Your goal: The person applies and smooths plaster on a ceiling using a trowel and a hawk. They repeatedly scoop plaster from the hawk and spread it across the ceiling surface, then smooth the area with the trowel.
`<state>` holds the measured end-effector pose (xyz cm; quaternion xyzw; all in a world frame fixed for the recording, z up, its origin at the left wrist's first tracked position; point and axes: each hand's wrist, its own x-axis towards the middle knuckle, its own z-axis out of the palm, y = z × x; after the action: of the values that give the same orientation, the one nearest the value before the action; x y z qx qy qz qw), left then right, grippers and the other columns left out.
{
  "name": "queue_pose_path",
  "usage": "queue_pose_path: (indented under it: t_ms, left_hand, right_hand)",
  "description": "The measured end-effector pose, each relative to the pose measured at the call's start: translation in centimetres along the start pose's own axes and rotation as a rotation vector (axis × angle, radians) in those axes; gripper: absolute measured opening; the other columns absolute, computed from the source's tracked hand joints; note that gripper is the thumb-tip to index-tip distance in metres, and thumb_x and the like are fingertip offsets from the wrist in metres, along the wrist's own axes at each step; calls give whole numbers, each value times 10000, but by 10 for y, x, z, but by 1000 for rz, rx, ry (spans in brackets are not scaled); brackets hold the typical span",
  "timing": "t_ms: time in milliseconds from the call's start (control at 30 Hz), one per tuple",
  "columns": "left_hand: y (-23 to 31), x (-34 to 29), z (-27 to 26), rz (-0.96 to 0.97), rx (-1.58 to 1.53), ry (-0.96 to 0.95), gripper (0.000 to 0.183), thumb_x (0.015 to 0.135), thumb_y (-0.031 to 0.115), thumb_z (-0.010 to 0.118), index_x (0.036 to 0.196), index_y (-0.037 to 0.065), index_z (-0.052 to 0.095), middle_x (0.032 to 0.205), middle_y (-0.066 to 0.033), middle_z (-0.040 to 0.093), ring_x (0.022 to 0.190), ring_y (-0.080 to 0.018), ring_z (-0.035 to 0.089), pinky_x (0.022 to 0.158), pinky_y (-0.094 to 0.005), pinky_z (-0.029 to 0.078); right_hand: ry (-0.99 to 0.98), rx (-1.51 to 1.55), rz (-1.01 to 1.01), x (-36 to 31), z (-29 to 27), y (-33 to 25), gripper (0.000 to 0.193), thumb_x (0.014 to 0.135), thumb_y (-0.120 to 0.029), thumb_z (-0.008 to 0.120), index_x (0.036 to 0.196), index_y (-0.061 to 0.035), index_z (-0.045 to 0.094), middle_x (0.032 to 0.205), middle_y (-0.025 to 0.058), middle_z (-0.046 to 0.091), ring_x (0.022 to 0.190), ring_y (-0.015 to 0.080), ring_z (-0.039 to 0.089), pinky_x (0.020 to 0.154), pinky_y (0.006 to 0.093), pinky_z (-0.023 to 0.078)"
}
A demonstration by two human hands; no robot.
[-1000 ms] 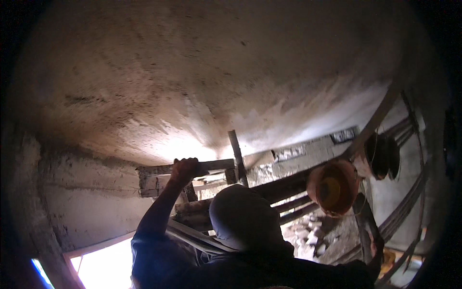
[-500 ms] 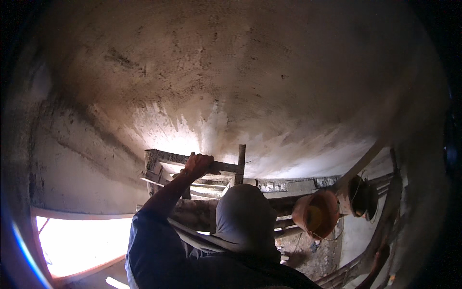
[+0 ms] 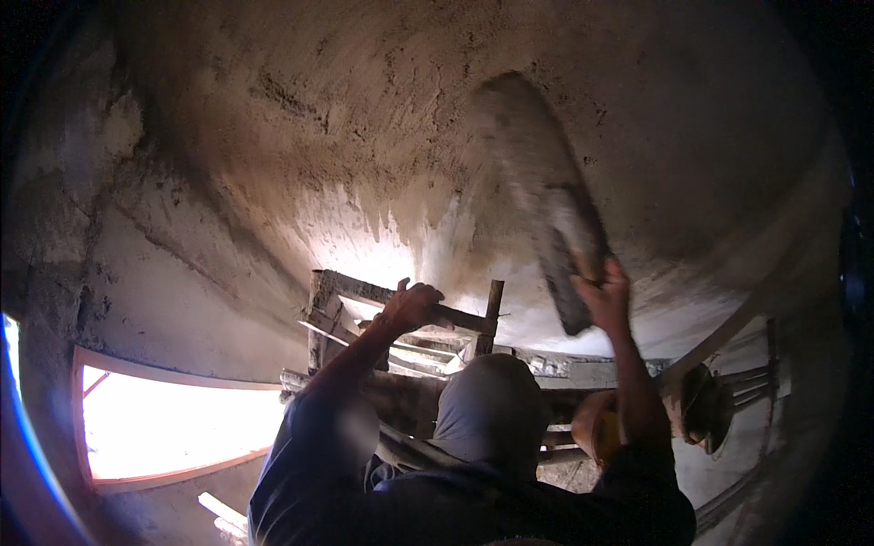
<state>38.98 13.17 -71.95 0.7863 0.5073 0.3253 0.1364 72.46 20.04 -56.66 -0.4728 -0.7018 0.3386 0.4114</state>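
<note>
My left hand [image 3: 414, 305] is closed over the top rail of a rough wooden frame [image 3: 360, 287], crusted with plaster. My raised right hand [image 3: 608, 296] grips the handle side of a long plastering float [image 3: 528, 136]. Motion smears the float, which slants up and to the left against the curved, patchy plaster surface [image 3: 364, 136]; I cannot tell whether it touches. Between my arms is a rounded grey cloth-covered shape [image 3: 492, 400], hiding part of the wooden poles behind it.
An orange bucket [image 3: 592, 426] is partly behind my right forearm, with a second bucket [image 3: 699, 405] farther right. Wooden scaffold poles [image 3: 742, 387] run across the right side. A bright window opening [image 3: 173, 423] is at the lower left. One short post [image 3: 493, 309] sticks up beside the frame.
My right arm has risen into the middle of the view with the float. My left hand stays on the rail, while the frame and window appear shifted slightly right.
</note>
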Motion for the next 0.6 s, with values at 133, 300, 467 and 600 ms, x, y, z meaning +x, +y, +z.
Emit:
queue_pose_path:
  t_ms: [133,300,467,600]
  left_hand:
    - [89,24,-39,-604,-533,437,395,825,301,659,1021,-36,593,886,-177,643,797,-236,629,718,-333,487]
    - [101,51,-43,-486,-645,830,365,861,286,628,989,-49,560,861,-103,627,791,-123,546,647,-274,452]
    - [62,48,-48,-637,-730,965,294,840,225,624,912,-60,610,801,-100,641,662,-128,561,573,-263,455]
    - [49,49,-72,-453,-770,1098,288,845,203,608,982,-50,585,765,-76,613,635,-137,544,597,-292,480]
  right_hand:
    - [-77,-69,-198,17,97,-21,401,729,-203,710,1059,-40,550,977,161,609,923,262,595,809,365,462]
    - [-221,30,-403,35,194,5,273,679,-152,692,907,-50,579,833,151,591,795,307,573,665,420,456]
    - [-212,-222,-758,34,210,-2,304,721,-229,675,938,-51,560,916,156,556,853,332,529,727,434,431]
    - [-118,-43,-846,33,191,-16,466,740,-309,716,1058,-24,531,1009,160,544,912,314,521,785,412,417]
